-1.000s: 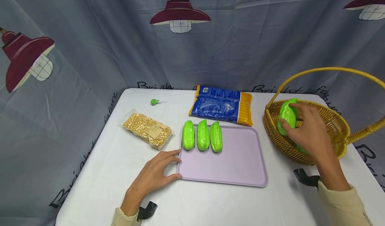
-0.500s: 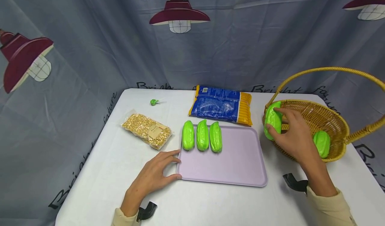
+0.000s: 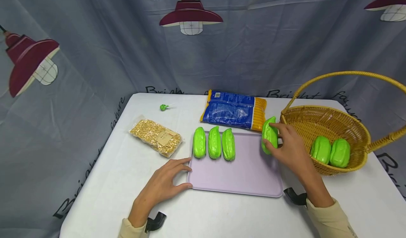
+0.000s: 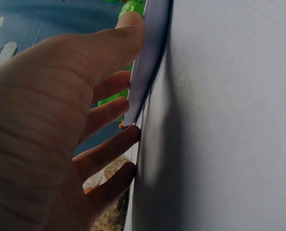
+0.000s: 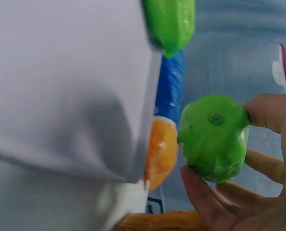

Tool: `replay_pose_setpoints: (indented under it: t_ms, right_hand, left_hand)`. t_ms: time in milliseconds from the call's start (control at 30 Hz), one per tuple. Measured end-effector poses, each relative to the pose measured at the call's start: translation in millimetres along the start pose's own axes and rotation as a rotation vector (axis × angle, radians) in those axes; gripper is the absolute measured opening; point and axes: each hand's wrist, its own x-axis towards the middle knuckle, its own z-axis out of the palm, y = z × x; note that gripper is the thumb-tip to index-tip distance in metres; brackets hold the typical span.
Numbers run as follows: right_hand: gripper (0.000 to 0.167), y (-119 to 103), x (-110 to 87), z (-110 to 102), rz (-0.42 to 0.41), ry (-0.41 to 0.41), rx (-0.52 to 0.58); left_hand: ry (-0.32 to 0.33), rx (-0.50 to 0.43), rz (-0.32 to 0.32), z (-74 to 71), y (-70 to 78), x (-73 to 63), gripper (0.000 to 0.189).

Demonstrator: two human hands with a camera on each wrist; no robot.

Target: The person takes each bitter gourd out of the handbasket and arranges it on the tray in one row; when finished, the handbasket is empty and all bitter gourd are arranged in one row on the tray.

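Observation:
In the head view my right hand point(image 3: 290, 148) pinches a bright green ridged gourd point(image 3: 269, 136) between thumb and fingers, over the right back corner of the lilac tray point(image 3: 241, 178). The right wrist view shows the rounded end of this gourd point(image 5: 214, 139) with a small nub, fingers and thumb about it. Three like gourds point(image 3: 214, 143) lie side by side at the tray's left back. My left hand point(image 3: 161, 181) rests at the tray's left edge, fingers spread and fairly straight. In the left wrist view the thumb point(image 4: 130, 36) lies against the tray's rim point(image 4: 150, 57).
A wicker basket point(image 3: 317, 120) with a tall handle stands at the right, holding two more green gourds point(image 3: 339, 153). Behind the tray lies a blue and yellow packet point(image 3: 233, 109). A bag of yellow grains point(image 3: 155, 136) and a green wrapped lollipop point(image 3: 163, 107) lie to the left.
My right hand has carried the gourd out of the basket, leftward over its rim to above the tray's right side. The left hand has stayed at the tray's edge.

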Motion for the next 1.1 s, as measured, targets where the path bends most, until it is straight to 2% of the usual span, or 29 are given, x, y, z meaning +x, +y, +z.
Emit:
replay_pose_setpoints:
  t_ms: [233, 500, 833, 1100]
  right_hand:
    - [0.065, -4.4, -4.4, 19.0, 0.033, -0.091, -0.021]
    - [0.065, -13.8, -2.0, 30.6, 0.068, -0.208, -0.021]
    - [0.065, -24.5, 2.3, 45.2, 0.051, -0.29, -0.015]
    - [0.062, -34.5, 7.2, 52.9, 0.028, -0.31, -0.019]
  left_hand:
    - [-0.001, -0.007, 0.001, 0.5, 0.8, 1.0, 0.043]
    - [0.003, -0.009, 0.001, 0.8, 0.1, 0.5, 0.043]
    - [0.002, -0.008, 0.003, 1.4, -0.1, 0.3, 0.043]
    - [0.004, -0.007, 0.006, 1.6, -0.3, 0.5, 0.043]
